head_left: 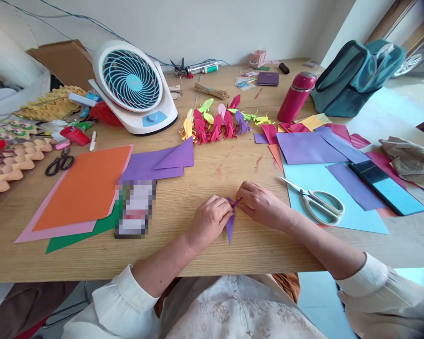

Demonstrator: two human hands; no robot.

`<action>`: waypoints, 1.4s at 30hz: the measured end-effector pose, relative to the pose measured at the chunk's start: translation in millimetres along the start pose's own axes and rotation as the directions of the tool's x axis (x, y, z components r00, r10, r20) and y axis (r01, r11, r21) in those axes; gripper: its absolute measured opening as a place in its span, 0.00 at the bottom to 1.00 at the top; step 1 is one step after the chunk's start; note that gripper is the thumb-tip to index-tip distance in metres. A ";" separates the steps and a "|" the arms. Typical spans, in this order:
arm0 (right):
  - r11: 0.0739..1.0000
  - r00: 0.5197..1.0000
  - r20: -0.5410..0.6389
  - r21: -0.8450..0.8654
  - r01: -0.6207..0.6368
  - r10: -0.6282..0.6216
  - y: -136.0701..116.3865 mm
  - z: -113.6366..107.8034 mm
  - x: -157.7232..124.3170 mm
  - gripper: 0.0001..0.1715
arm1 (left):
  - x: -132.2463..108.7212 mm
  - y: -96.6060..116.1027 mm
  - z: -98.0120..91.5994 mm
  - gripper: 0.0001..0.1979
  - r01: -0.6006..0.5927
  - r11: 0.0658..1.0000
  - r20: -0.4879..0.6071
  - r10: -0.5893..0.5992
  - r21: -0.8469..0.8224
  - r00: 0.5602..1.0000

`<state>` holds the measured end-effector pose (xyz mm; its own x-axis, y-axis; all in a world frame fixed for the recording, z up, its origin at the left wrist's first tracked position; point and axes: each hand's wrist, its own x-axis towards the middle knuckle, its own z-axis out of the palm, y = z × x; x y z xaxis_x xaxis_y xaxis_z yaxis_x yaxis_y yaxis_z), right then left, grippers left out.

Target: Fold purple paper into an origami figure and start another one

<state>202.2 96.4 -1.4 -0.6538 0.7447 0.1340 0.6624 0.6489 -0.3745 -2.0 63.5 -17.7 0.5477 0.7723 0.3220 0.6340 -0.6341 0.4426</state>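
Between my hands is a small piece of folded purple paper (230, 228), its pointed end hanging toward the table's front edge. My left hand (212, 217) is closed on the left side of it. With pinched fingers, my right hand (256, 201) grips a thin purple tip on the other side. My fingers hide part of the folds. To the right, scissors with white handles (321, 205) rest on a light blue sheet (300, 221). Beyond my hands stand several folded paper figures (217, 123) in red, yellow, green and purple.
A white fan (132, 84) stands at the back left. Orange paper (85, 188), purple paper (151, 160) and a pixelated phone-like object (136, 209) lie left. At the right are a red flask (296, 98), a teal bag (353, 80) and a dark, flat object (388, 186).
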 end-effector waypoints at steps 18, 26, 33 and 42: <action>0.997 0.998 -0.063 0.082 0.004 0.001 0.4 5.8 -4.1 0.09 | 8.0 2.7 3.1 0.11 0.258 0.964 -0.022 -0.257 0.061 0.966; 0.966 0.992 -0.119 0.257 -0.003 0.035 2.6 6.2 -4.7 0.08 | 22.6 8.6 -3.6 0.13 0.365 0.915 0.089 -0.354 -0.173 0.931; 0.920 0.993 -0.105 0.391 -0.007 0.053 10.2 -5.2 -4.1 0.02 | 41.2 9.3 -19.2 0.14 0.331 0.865 0.180 -0.282 -0.378 0.942; 0.632 0.976 0.195 0.745 -0.214 0.100 24.7 -9.9 -3.4 0.19 | 49.3 13.8 -27.8 0.23 0.041 0.975 0.097 -0.020 -0.220 0.995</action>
<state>224.4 111.4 -2.0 -0.6434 0.7607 -0.0857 0.2862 0.1351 -0.9486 18.6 93.8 27.5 0.5853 0.7774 0.2302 0.5202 -0.5778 0.6289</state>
